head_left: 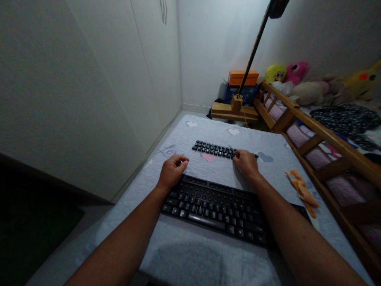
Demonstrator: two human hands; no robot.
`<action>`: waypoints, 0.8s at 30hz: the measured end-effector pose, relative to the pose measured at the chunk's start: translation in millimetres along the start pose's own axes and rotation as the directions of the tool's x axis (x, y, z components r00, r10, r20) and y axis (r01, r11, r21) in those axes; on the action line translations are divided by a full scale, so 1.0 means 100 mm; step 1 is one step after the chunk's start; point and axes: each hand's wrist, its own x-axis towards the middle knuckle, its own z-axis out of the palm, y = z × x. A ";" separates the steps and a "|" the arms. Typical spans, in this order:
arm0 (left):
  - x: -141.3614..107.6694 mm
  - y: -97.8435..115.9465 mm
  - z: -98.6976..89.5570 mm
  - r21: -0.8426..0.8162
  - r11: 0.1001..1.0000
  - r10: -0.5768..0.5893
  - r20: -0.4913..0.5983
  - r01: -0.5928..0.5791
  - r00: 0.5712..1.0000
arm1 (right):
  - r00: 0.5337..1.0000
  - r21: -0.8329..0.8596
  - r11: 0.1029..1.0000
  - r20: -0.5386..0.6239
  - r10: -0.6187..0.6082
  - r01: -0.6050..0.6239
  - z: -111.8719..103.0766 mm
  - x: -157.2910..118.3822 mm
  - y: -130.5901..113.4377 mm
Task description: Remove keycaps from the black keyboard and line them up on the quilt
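A black keyboard (208, 206) lies at a slant on the cloth-covered surface. Its upper rows show bare round key mounts, while the lower rows still carry keycaps. Beyond it, loose black keycaps (212, 148) are lined up in rows on the cloth. My right hand (245, 162) is at the right end of these rows, fingers pinched on a keycap that they partly hide. Just above the keyboard's upper left corner is my left hand (173, 170), its fingers curled in to the thumb and nothing visible between them.
An orange cloth and a brush-like tool (302, 190) lie on the right. A wooden bed rail (315, 135) runs along the right side, with plush toys behind it. A white cabinet (119, 79) flanks the left. A wooden stand (235, 109) with a pole is at the far end.
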 end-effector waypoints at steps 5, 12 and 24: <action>0.00 -0.02 0.00 0.000 1.000 -0.007 -0.002 0.007 1.000 | 0.997 0.158 0.987 -0.075 -0.011 0.022 -0.18 -0.04 -0.03; 0.01 -0.06 0.00 -0.009 1.000 -0.022 0.024 0.023 0.999 | 0.984 0.446 0.893 -0.176 0.025 0.057 -0.73 -0.43 -0.11; 0.03 -0.07 0.01 -0.039 0.998 -0.049 0.133 0.054 0.990 | 0.978 0.620 0.772 0.206 0.012 -0.140 -0.98 -1.55 -0.13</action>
